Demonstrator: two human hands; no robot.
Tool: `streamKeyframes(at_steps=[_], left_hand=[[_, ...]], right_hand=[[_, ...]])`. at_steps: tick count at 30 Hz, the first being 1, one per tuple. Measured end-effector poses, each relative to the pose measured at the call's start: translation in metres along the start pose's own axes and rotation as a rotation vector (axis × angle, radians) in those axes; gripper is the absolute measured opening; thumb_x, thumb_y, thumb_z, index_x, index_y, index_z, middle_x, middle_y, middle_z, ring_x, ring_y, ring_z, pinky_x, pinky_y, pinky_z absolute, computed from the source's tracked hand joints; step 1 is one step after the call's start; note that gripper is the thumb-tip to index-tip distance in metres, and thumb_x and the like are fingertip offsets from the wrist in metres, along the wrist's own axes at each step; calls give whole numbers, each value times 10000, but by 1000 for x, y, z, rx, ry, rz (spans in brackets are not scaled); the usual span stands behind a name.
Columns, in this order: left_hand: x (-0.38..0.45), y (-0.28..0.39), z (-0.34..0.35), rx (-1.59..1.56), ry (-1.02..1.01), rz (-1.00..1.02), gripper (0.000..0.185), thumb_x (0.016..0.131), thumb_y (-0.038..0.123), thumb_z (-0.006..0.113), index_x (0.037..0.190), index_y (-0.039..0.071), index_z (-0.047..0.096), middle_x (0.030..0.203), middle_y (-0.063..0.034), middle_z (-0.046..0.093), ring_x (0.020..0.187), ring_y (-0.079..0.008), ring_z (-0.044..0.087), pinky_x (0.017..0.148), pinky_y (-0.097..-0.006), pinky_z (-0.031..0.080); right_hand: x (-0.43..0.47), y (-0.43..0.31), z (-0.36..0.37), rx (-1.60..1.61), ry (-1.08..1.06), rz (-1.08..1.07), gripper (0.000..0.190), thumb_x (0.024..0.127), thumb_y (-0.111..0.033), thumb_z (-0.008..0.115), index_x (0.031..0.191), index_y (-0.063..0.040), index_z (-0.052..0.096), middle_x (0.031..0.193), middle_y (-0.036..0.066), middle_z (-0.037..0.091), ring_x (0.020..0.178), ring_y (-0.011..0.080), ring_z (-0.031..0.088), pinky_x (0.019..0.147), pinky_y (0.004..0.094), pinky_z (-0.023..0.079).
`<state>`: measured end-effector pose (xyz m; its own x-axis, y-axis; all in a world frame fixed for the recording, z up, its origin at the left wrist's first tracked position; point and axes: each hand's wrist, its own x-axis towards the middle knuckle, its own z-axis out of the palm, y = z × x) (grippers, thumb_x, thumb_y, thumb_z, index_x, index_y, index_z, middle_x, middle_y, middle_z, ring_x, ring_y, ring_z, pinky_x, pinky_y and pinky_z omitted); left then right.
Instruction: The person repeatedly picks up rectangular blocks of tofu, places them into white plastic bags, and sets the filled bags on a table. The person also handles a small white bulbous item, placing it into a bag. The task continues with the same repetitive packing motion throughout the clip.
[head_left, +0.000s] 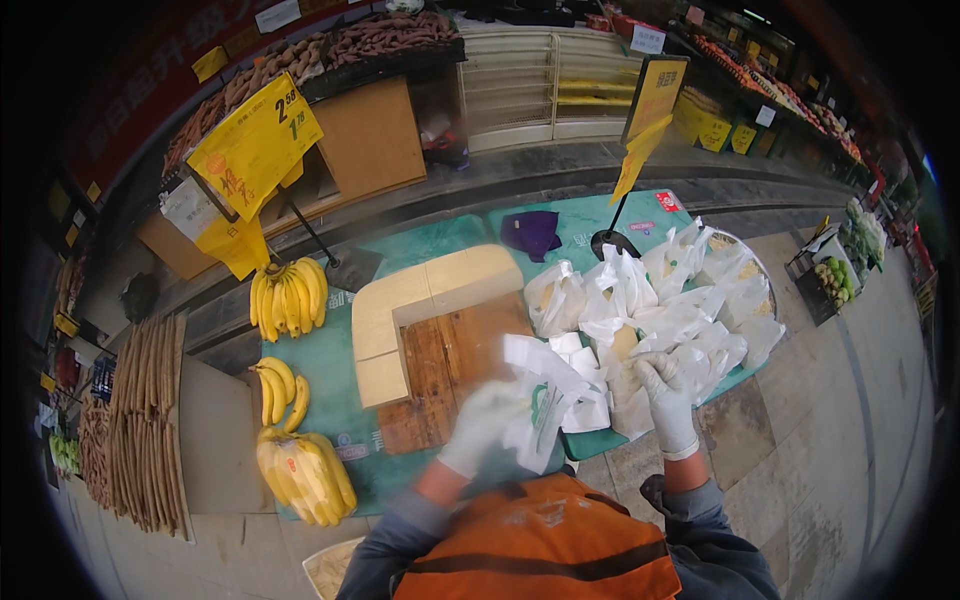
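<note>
My left hand (480, 421), in a white glove and blurred, is at an unfilled white plastic bag (541, 405) with green print; its fingers are not clear. Over the front of the filled white bags (682, 330) is my gloved right hand (660, 382), with its fingers bent at the top of a bag; whether they grip it is unclear. Between the hands lies a pile of white plastic bags (586, 412). Large pale yellow blocks, seemingly tofu (431, 289), form an L along the back and left of a wooden board (457, 345).
Bananas (289, 300) lie at the left of the green table (322, 390). Two stands hold yellow price signs (259, 146) and a yellow placard (654, 97). A purple cloth (531, 232) rests at the back. Long root vegetables (146, 420) stand further left.
</note>
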<state>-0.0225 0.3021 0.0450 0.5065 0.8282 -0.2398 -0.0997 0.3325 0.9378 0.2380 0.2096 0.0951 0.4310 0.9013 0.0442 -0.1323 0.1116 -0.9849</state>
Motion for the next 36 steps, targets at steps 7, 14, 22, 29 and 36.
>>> streamKeyframes(at_steps=[7,14,22,29,36], left_hand=[[-17,-15,6,288,-203,233,141,903,63,703,1011,74,614,1054,7,597,948,-72,557,855,-251,477],[-28,-2,-25,-370,172,10,44,950,86,637,914,61,634,910,-5,636,886,-98,590,854,-247,479],[-75,-11,-100,-156,220,113,322,944,40,535,1263,11,573,1308,-110,591,1263,-230,532,1122,-377,375],[-146,39,-42,804,402,559,610,874,113,635,1450,36,448,1510,-183,418,1423,-312,379,1171,-422,305],[-126,-3,-4,1347,212,447,530,782,119,663,1304,70,585,1346,-166,559,1255,-354,521,1056,-429,420]], right_hand=[[-45,39,87,-442,-206,148,103,922,-103,701,966,-13,674,898,11,674,850,64,597,746,241,502],[-51,52,66,-15,32,103,46,936,-79,667,910,-41,664,867,-22,649,793,49,576,735,206,472],[-19,48,30,227,130,32,59,930,-38,626,878,-66,636,806,-21,613,715,55,547,671,211,460],[-52,48,81,-128,-443,-21,114,903,-11,642,798,-29,601,789,10,619,757,77,573,674,261,466],[-76,51,100,-400,-793,-441,199,784,-2,729,725,-53,546,791,86,662,706,204,631,639,302,476]])
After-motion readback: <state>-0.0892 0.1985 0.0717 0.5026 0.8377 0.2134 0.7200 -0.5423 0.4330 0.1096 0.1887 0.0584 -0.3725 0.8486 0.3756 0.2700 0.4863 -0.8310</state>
